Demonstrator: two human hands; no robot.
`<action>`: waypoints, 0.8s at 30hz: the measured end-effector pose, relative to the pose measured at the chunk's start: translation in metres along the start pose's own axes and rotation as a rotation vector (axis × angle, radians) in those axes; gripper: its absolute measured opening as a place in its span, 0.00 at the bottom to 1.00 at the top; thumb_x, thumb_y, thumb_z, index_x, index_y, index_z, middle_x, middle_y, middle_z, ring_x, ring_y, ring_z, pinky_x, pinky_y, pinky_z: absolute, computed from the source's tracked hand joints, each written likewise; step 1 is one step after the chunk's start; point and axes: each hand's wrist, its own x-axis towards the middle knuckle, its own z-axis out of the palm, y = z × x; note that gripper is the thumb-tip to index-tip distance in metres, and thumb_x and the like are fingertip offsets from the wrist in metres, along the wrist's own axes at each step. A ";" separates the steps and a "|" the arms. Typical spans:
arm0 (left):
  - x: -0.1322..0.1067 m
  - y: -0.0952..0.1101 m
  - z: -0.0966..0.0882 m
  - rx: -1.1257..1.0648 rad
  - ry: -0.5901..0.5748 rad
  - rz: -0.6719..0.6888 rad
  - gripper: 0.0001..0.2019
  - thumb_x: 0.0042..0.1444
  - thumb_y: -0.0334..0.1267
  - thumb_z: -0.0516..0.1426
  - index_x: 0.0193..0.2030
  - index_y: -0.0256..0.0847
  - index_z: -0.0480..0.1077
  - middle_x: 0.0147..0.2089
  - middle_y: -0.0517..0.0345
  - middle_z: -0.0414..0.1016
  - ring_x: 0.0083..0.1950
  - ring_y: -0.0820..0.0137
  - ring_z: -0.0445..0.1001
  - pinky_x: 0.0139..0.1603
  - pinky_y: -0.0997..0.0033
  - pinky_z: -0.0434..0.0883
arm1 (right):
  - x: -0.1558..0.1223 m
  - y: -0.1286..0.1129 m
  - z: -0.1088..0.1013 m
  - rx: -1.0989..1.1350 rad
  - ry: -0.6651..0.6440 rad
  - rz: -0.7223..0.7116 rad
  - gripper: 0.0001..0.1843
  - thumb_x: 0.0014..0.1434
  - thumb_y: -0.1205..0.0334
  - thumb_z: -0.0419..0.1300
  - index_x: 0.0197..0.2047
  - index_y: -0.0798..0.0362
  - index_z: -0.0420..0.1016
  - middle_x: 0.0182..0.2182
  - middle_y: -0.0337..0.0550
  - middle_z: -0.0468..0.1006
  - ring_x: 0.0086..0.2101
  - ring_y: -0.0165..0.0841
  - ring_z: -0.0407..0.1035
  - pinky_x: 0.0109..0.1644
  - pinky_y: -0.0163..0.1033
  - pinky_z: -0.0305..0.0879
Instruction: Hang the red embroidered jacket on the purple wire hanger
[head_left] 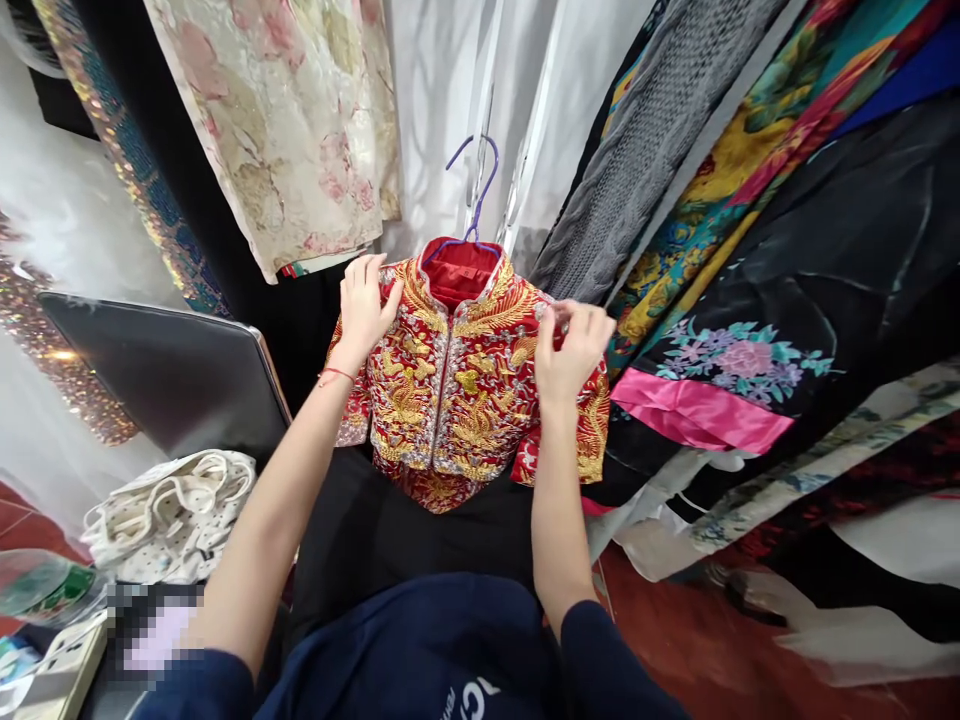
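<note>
The red and gold jacket [457, 385] hangs upright on a purple hanger [474, 190], straight ahead of both hands. The left hand [366, 305] rests spread fingers on one shoulder; the right hand [574, 345] pinches the other shoulder, equally near.

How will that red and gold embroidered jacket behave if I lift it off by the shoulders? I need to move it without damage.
The jacket probably feels heavy for its size: dense gold embroidery and beading cover it. It likely holds shape somewhat, yet the sleeves hang limp. On the purple hanger, it may swing; both hands steady its shoulders.
</note>
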 end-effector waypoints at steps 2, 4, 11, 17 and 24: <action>0.008 -0.016 0.001 0.020 -0.130 0.014 0.18 0.67 0.48 0.50 0.58 0.43 0.66 0.61 0.44 0.71 0.66 0.55 0.63 0.68 0.51 0.55 | 0.013 0.018 -0.005 -0.109 -0.047 -0.055 0.25 0.69 0.41 0.48 0.51 0.50 0.75 0.50 0.55 0.74 0.52 0.47 0.65 0.56 0.55 0.59; 0.013 -0.024 -0.001 0.042 -0.187 0.019 0.18 0.68 0.50 0.47 0.54 0.43 0.68 0.54 0.45 0.74 0.60 0.57 0.69 0.66 0.50 0.56 | 0.023 0.032 -0.003 -0.139 -0.178 -0.094 0.26 0.69 0.40 0.46 0.49 0.49 0.75 0.47 0.52 0.76 0.50 0.45 0.66 0.55 0.53 0.59; 0.027 -0.009 -0.021 0.134 0.003 0.068 0.22 0.69 0.56 0.44 0.44 0.42 0.70 0.44 0.50 0.76 0.50 0.60 0.73 0.61 0.55 0.60 | 0.045 0.050 0.032 -0.157 -0.132 -0.057 0.30 0.72 0.41 0.40 0.40 0.53 0.75 0.40 0.51 0.77 0.44 0.43 0.69 0.49 0.47 0.60; 0.024 -0.024 -0.010 0.104 -0.153 0.011 0.26 0.65 0.62 0.46 0.38 0.41 0.69 0.40 0.49 0.76 0.45 0.60 0.73 0.51 0.61 0.67 | 0.034 0.058 0.068 -0.151 -0.053 0.001 0.30 0.72 0.43 0.38 0.37 0.54 0.73 0.35 0.51 0.76 0.40 0.43 0.70 0.48 0.48 0.61; -0.002 -0.035 0.010 0.118 0.034 -0.046 0.30 0.63 0.67 0.42 0.40 0.42 0.69 0.42 0.47 0.75 0.48 0.58 0.73 0.53 0.58 0.67 | 0.023 0.067 0.081 -0.116 -0.042 -0.028 0.28 0.72 0.46 0.39 0.36 0.54 0.72 0.36 0.52 0.75 0.41 0.44 0.69 0.49 0.49 0.61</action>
